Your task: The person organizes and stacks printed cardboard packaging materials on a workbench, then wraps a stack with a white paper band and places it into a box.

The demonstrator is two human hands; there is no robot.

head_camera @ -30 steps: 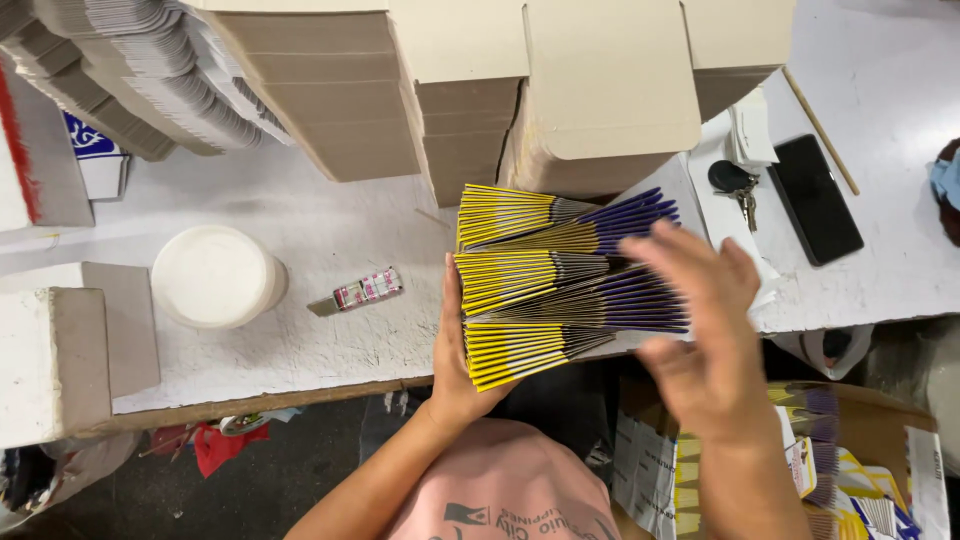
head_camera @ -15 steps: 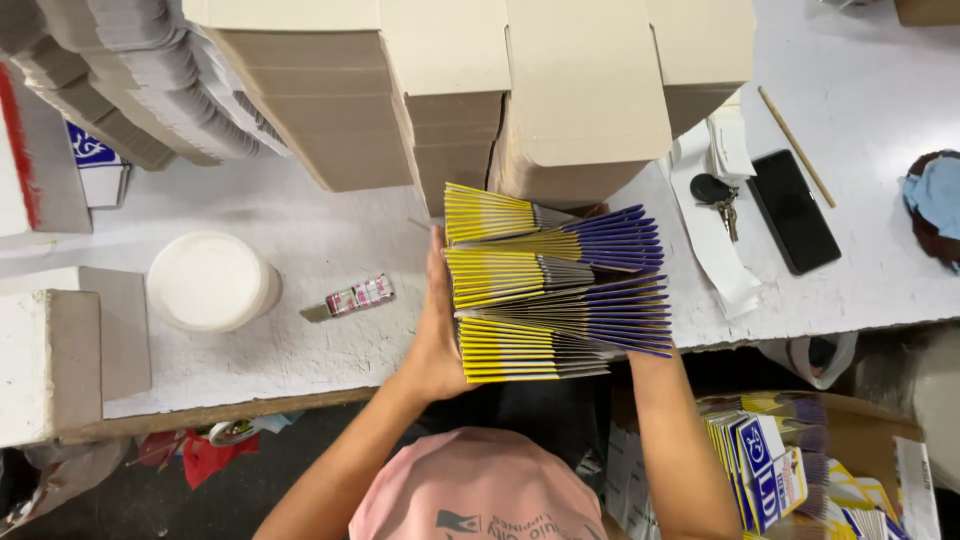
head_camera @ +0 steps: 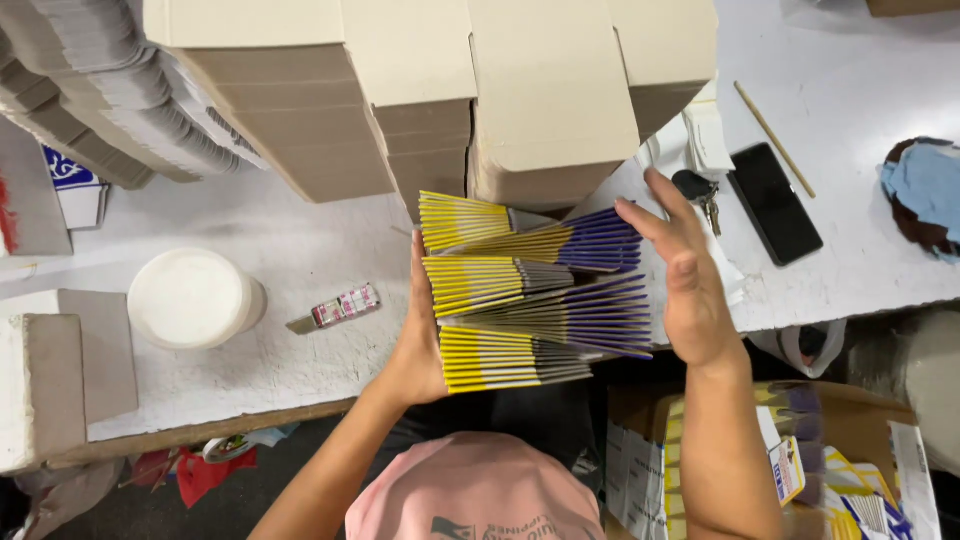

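Note:
A stack of flat yellow-and-purple folded cartons (head_camera: 530, 290) stands on edge at the front of the white table (head_camera: 300, 250), fanned in three bunches. My left hand (head_camera: 418, 345) presses flat against the yellow edges on the stack's left side. Against the purple edges on the right side rests my right hand (head_camera: 690, 285), fingers straight and together. The stack is squeezed between both palms.
Tall stacks of plain cardboard box blanks (head_camera: 430, 90) rise behind the cartons. A white round lid (head_camera: 190, 298) and a small pink cutter (head_camera: 335, 310) lie to the left. Keys (head_camera: 700, 192), a black phone (head_camera: 775, 203) and a wooden stick (head_camera: 775, 138) lie right. An open box of more cartons (head_camera: 800, 470) sits below.
My right hand dropped below the table edge half a second ago, then came back up and now presses the stack's right side. My left hand stayed on the left side.

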